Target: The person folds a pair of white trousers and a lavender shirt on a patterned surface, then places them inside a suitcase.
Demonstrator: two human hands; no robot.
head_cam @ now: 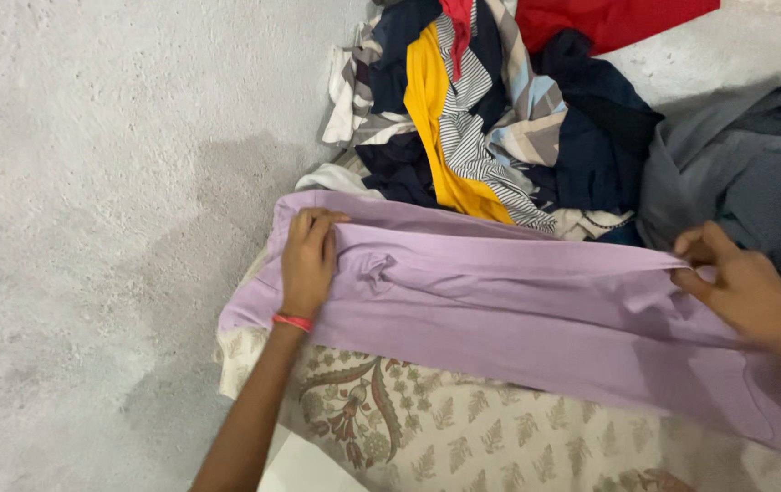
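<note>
Two hands on one garment: a lilac piece of clothing (518,310) is stretched out between them, lying across a cream cloth with a leaf and flower print (463,437). By the look of it this is the folding step, with a long fold of the lilac fabric pulled taut from one grip to the other.

Left hand (306,262): palm down, fingers curled over the top edge of the fold, pinning the fabric at its left end. The forearm comes up from the bottom of the view, a red band (293,322) at the wrist. Closed on the cloth, not spread.

Right hand (744,290): thumb and fingers pinched narrow on the other end of the same fold, wrist angled in from the right edge, fabric bunching just under the knuckles.

Beyond both hands, up past the fingertips, sits a heap of clothes (490,118), with yellow, striped and navy pieces and a red one (609,20) on top. Just past the right hand lies a grey garment (745,164). Left of the left hand is bare pale concrete floor (90,228).

My read on the next move: both grips need to travel together so the fold edge stays straight, and the wrinkle near the left thumb wants smoothing before the fabric is laid flat.
</note>
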